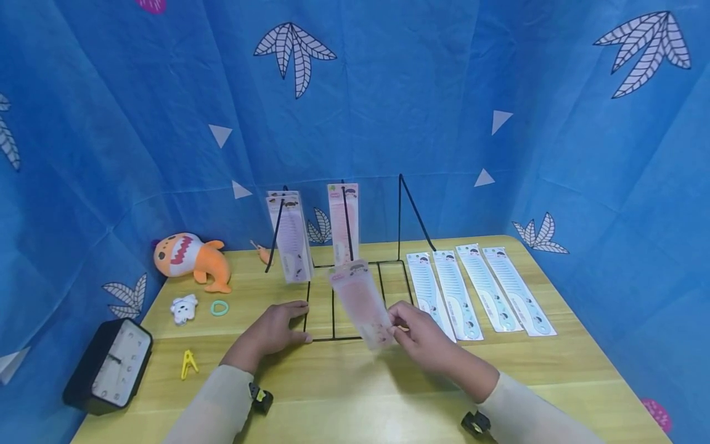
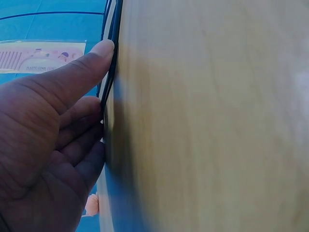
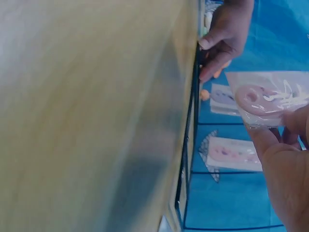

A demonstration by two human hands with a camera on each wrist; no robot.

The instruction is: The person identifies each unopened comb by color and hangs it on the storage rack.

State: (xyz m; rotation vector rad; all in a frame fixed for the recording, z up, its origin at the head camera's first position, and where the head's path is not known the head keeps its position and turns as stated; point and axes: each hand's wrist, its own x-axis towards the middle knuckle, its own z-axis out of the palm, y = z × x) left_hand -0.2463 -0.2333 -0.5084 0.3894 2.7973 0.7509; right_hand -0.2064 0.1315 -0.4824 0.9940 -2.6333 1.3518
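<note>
Pink comb pack [image 1: 360, 302] pinched by right hand [image 1: 420, 336], top near middle hook [image 1: 347, 222] of wire rack [image 1: 400, 216]; whether threaded, I cannot tell. Left hand [image 1: 275, 328], spread, touches rack's left side. Apparently done: purple packs [image 1: 293, 242], left hook [image 1: 275, 235]; another pink pack [image 1: 338, 228], middle. Remaining: four blue packs [image 1: 458, 297] right of rack; right hook [image 1: 418, 213] bare.

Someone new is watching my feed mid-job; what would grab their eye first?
Probably the pink packaged comb, pinched near its lower end by the right hand, in front of the black wire rack. Next might come the orange plush toy at the back left of the table, and the four blue packaged combs lying side by side at the right.
</note>
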